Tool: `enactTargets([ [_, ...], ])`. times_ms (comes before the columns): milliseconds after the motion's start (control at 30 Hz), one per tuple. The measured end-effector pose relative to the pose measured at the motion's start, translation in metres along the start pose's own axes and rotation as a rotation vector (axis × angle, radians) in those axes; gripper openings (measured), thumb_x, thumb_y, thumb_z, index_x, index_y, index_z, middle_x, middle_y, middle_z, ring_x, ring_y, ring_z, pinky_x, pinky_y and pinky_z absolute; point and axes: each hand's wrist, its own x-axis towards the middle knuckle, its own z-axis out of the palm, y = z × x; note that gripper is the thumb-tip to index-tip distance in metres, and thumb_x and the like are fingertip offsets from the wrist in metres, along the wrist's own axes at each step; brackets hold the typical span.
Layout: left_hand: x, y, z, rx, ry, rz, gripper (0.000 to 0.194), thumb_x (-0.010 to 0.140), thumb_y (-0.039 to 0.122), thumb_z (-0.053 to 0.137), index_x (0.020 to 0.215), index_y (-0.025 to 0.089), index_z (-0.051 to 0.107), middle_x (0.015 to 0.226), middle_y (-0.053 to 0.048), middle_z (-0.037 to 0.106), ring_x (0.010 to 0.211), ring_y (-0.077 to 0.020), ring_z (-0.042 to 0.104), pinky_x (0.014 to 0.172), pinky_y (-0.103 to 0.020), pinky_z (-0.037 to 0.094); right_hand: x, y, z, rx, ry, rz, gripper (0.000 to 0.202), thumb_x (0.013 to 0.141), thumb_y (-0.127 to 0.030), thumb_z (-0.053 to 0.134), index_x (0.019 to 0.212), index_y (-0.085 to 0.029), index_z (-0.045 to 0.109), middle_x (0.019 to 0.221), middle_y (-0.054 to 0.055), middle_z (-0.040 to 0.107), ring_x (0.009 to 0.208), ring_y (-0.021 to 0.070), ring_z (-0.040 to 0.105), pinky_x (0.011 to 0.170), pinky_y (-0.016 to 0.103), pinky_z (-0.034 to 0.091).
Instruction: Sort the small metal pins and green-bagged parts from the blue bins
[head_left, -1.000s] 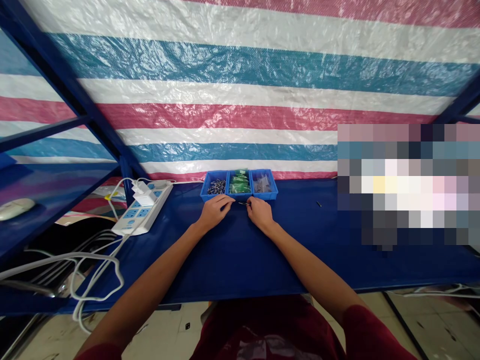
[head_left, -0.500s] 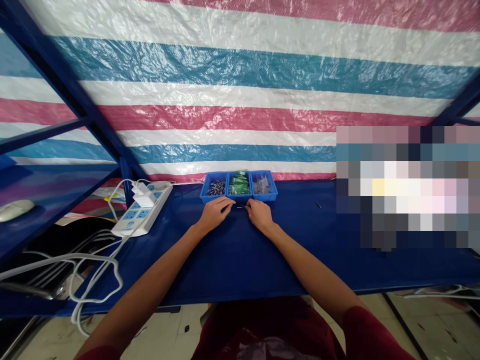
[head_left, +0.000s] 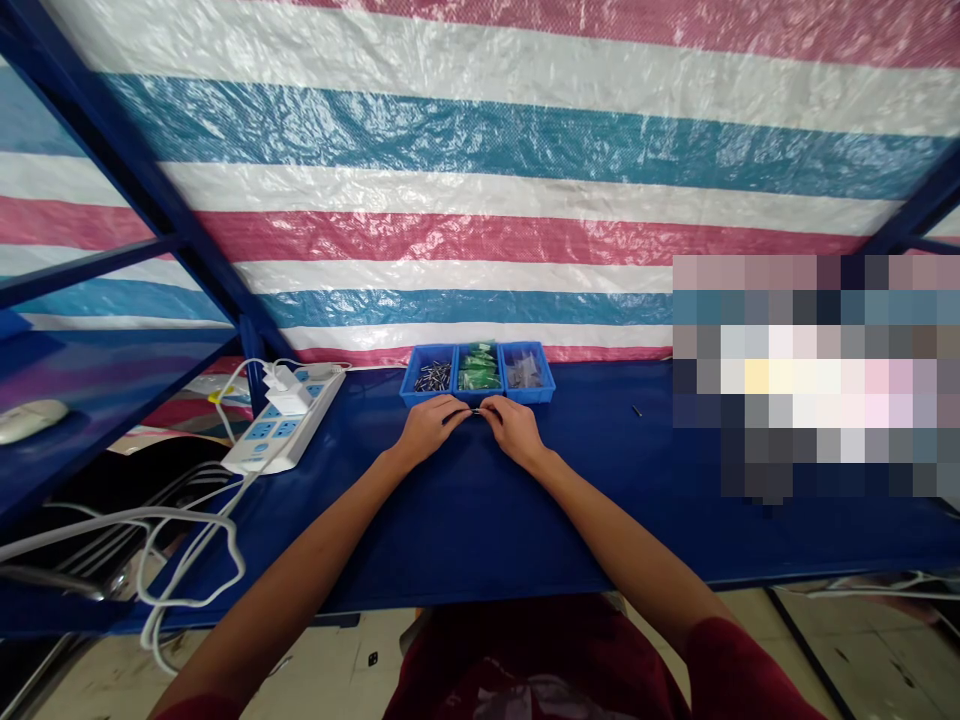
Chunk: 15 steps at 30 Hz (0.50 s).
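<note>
In front of the blue bins, my left hand (head_left: 433, 430) and my right hand (head_left: 514, 428) almost meet just above the table. Between their fingertips is a small, thin dark-and-silver part (head_left: 475, 411), pinched from both sides. Whether it is one piece or two joined pieces is too small to tell. Just behind my hands stand three blue bins in a row. The left bin (head_left: 406, 382) has many small black-and-silver parts (head_left: 433, 377), the middle one green packets (head_left: 480, 372), the right one small clear pieces (head_left: 524, 372).
On the blue table (head_left: 480, 530) a small dark part (head_left: 637, 410) lies to the right. A white power strip (head_left: 289, 425) with plugs and cables (head_left: 236, 560) occupies the left side. Striped plastic sheeting (head_left: 480, 230) hangs behind. A blurred patch covers the far right.
My right hand has moved left toward my left hand, closing the gap between their fingertips. The thin silver piece it held apart is now between both hands.
</note>
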Motion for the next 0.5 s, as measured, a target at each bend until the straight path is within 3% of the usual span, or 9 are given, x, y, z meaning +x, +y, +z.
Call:
enactTargets([
  [200,0.001,0.007,-0.005,-0.039,0.021,0.023,0.025,0.094,0.030,0.048,0.087,0.017,0.068,0.082,-0.007,0.070,0.075,-0.0171,0.065,0.073,-0.028,0.050,-0.001,0.001,0.003,0.214,0.139,-0.062,0.022,0.093,-0.031,0.048,0.095,-0.018,0.065,0.088,0.005,0.069,0.077,0.0152,0.063,0.075,0.024,0.047],
  [500,0.003,0.017,-0.009,-0.064,0.220,0.099,0.016,0.092,0.026,0.053,0.089,0.016,0.066,0.083,-0.006,0.070,0.071,-0.0137,0.064,0.069,-0.025,0.051,-0.001,0.000,0.002,0.290,0.183,-0.080,0.028,0.095,-0.037,0.043,0.092,-0.018,0.065,0.081,0.005,0.066,0.070,0.0154,0.063,0.067,0.026,0.048],
])
